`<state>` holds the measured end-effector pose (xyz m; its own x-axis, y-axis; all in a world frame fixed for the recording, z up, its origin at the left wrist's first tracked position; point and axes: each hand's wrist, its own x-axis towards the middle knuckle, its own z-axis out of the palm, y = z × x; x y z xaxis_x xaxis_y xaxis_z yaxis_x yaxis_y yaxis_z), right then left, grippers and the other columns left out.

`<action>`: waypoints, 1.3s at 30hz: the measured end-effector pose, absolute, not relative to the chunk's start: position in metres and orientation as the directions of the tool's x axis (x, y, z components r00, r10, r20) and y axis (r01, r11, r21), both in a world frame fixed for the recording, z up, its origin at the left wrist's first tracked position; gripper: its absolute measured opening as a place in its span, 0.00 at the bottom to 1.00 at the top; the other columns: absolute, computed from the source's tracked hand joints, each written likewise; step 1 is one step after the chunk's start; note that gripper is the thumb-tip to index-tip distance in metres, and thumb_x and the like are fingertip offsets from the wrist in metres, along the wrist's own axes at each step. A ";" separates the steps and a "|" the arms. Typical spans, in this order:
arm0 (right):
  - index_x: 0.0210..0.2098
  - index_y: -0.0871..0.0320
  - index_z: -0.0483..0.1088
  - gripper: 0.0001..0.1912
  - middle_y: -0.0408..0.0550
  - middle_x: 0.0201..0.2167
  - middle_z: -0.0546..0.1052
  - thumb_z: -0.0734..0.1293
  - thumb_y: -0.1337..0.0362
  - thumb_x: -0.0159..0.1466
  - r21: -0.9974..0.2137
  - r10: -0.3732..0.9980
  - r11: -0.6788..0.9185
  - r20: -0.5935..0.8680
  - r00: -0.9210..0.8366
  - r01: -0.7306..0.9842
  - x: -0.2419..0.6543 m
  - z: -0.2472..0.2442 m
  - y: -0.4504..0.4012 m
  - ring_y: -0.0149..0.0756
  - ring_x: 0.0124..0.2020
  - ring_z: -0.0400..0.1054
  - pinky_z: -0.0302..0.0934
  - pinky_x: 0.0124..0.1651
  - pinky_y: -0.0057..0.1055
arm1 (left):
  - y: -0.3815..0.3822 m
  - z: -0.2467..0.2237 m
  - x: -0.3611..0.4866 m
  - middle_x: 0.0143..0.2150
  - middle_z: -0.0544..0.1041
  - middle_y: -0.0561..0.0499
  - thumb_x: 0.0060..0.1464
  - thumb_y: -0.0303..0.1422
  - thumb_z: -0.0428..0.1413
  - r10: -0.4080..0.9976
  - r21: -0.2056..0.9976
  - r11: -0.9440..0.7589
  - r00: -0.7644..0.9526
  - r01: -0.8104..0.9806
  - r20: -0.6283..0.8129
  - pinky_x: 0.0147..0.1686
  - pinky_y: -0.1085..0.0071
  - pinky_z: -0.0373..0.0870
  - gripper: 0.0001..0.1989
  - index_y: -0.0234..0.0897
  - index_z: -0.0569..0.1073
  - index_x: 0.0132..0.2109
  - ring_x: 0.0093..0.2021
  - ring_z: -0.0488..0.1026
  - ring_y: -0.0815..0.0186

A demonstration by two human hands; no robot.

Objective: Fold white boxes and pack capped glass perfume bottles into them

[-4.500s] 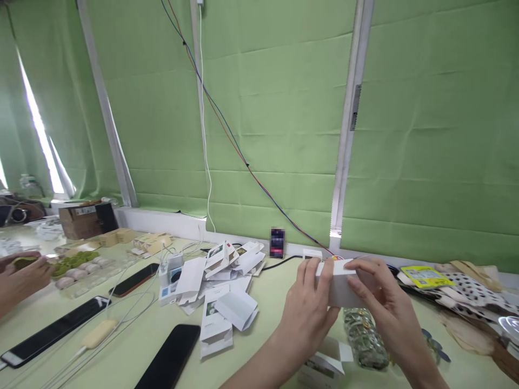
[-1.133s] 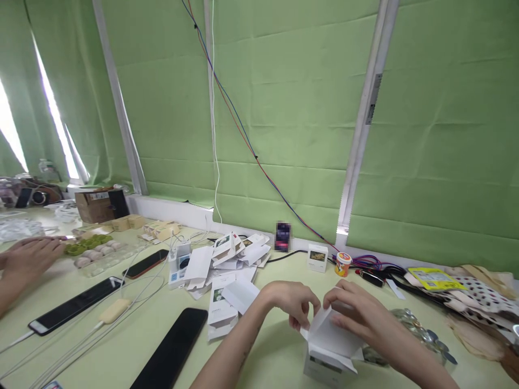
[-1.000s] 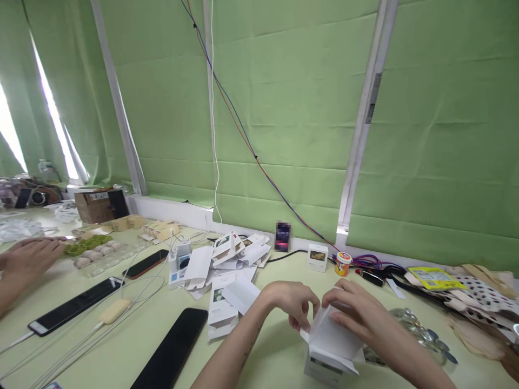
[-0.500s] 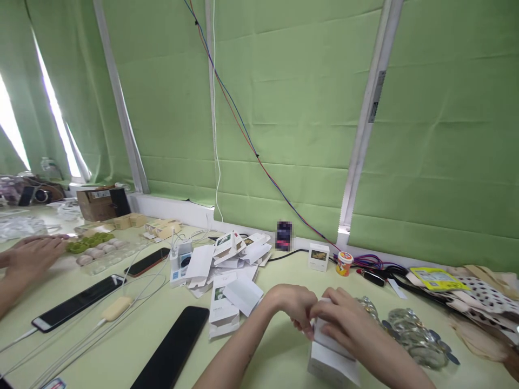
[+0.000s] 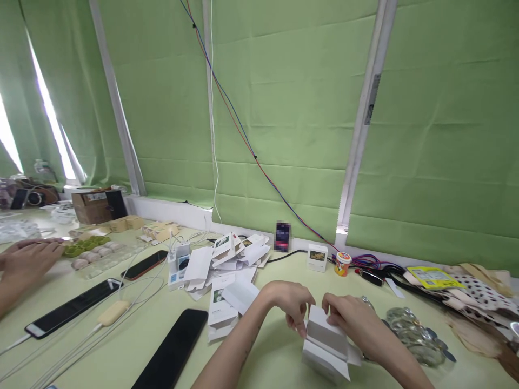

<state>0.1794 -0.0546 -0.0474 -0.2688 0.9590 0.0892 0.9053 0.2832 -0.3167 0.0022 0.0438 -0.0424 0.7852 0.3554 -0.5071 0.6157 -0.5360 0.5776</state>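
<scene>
At the lower right of the frame, we held a white box by its raised flaps, our left hand at its left edge and our right hand at its back. Clear bundles lay to the right. Above our hands, a small box stood beside an orange cup. Near the middle we had a heap of flattened boxes, with a black phone below it. At the left edge we saw a co-worker's hand.

Soft daylight, white glare between the green curtains at far left, pixelated phone screen, wide-angle edge distortion.
</scene>
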 end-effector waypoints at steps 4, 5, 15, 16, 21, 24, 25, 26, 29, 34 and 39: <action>0.28 0.54 0.67 0.07 0.43 0.27 0.76 0.59 0.70 0.57 -0.315 0.960 0.279 0.080 -0.267 0.907 0.180 -0.051 -0.051 0.39 0.32 0.67 0.47 0.32 0.28 | 0.043 -0.041 0.002 0.20 0.72 0.60 0.32 0.34 0.69 0.374 0.588 -0.508 0.776 0.630 -0.508 0.22 0.74 0.69 0.32 0.35 0.67 0.46 0.19 0.74 0.66; 0.28 0.54 0.67 0.07 0.44 0.27 0.76 0.59 0.70 0.57 -0.313 0.958 0.285 0.078 -0.275 0.906 0.180 -0.052 -0.051 0.39 0.31 0.67 0.47 0.32 0.28 | 0.043 -0.041 0.002 0.21 0.72 0.61 0.31 0.34 0.69 0.379 0.597 -0.492 0.774 0.633 -0.508 0.22 0.73 0.69 0.36 0.36 0.65 0.50 0.19 0.74 0.66; 0.30 0.53 0.67 0.07 0.43 0.28 0.76 0.59 0.69 0.57 -0.420 0.956 0.281 0.048 -0.288 0.863 0.190 -0.055 -0.043 0.37 0.33 0.66 0.47 0.31 0.26 | 0.054 -0.055 0.002 0.19 0.74 0.59 0.40 0.32 0.65 0.311 0.781 -0.279 0.822 0.559 -0.477 0.22 0.71 0.71 0.32 0.34 0.62 0.52 0.17 0.73 0.66; 0.29 0.53 0.67 0.07 0.43 0.28 0.76 0.59 0.70 0.57 -0.420 0.958 0.276 0.044 -0.285 0.865 0.190 -0.055 -0.042 0.37 0.32 0.66 0.47 0.31 0.26 | 0.054 -0.055 0.002 0.18 0.73 0.60 0.41 0.31 0.65 0.306 0.768 -0.308 0.822 0.562 -0.479 0.21 0.71 0.70 0.32 0.34 0.62 0.53 0.16 0.73 0.66; 0.27 0.54 0.68 0.07 0.45 0.26 0.76 0.59 0.71 0.55 -0.351 0.961 0.274 0.063 -0.270 0.895 0.186 -0.062 -0.039 0.38 0.30 0.65 0.44 0.30 0.28 | 0.051 -0.052 0.003 0.16 0.71 0.61 0.44 0.29 0.63 0.286 0.755 -0.354 0.833 0.551 -0.474 0.20 0.73 0.69 0.26 0.34 0.65 0.50 0.15 0.71 0.67; 0.28 0.54 0.67 0.07 0.46 0.26 0.75 0.59 0.70 0.56 -0.346 0.962 0.272 0.081 -0.261 0.898 0.186 -0.061 -0.041 0.39 0.30 0.64 0.43 0.30 0.28 | 0.051 -0.051 0.002 0.16 0.71 0.61 0.43 0.29 0.63 0.317 0.733 -0.374 0.821 0.568 -0.474 0.20 0.73 0.69 0.25 0.34 0.65 0.50 0.15 0.71 0.67; 0.28 0.54 0.67 0.07 0.45 0.25 0.75 0.58 0.70 0.56 -0.357 0.960 0.278 0.083 -0.266 0.892 0.187 -0.060 -0.042 0.38 0.29 0.64 0.44 0.30 0.28 | 0.052 -0.051 0.002 0.16 0.71 0.61 0.42 0.30 0.64 0.322 0.732 -0.366 0.817 0.574 -0.479 0.20 0.72 0.69 0.28 0.33 0.65 0.51 0.15 0.71 0.66; 0.27 0.54 0.66 0.07 0.45 0.25 0.74 0.58 0.69 0.57 -0.378 0.959 0.282 0.084 -0.271 0.882 0.188 -0.058 -0.043 0.37 0.29 0.64 0.45 0.29 0.28 | 0.053 -0.051 0.002 0.16 0.71 0.61 0.41 0.31 0.64 0.325 0.737 -0.352 0.814 0.577 -0.482 0.20 0.71 0.69 0.30 0.32 0.64 0.52 0.15 0.71 0.65; 0.27 0.53 0.63 0.06 0.43 0.27 0.72 0.58 0.68 0.57 -0.483 0.959 0.279 0.089 -0.270 0.830 0.194 -0.055 -0.045 0.35 0.29 0.65 0.47 0.28 0.26 | 0.055 -0.051 0.000 0.16 0.72 0.59 0.38 0.33 0.66 0.323 0.773 -0.298 0.821 0.561 -0.471 0.19 0.70 0.69 0.35 0.32 0.63 0.53 0.16 0.71 0.64; 0.25 0.54 0.64 0.07 0.43 0.28 0.73 0.58 0.72 0.54 -0.458 0.959 0.283 0.107 -0.263 0.843 0.192 -0.062 -0.041 0.37 0.32 0.66 0.50 0.31 0.27 | 0.057 -0.052 -0.003 0.17 0.73 0.58 0.36 0.34 0.67 0.340 0.792 -0.269 0.823 0.548 -0.455 0.19 0.71 0.68 0.29 0.33 0.67 0.47 0.15 0.71 0.65; 0.28 0.54 0.66 0.08 0.43 0.31 0.74 0.58 0.72 0.56 -0.410 0.949 0.314 0.151 -0.275 0.856 0.182 -0.070 -0.039 0.38 0.34 0.67 0.52 0.35 0.30 | 0.058 -0.053 -0.005 0.19 0.75 0.56 0.38 0.38 0.66 0.333 0.790 -0.230 0.809 0.568 -0.485 0.23 0.67 0.72 0.32 0.33 0.65 0.49 0.18 0.74 0.63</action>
<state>0.1816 -0.0390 -0.0696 -0.2755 0.9493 0.1511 0.8565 0.3138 -0.4098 -0.0051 0.0578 -0.0532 0.8088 0.3332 -0.4846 0.5682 -0.2302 0.7901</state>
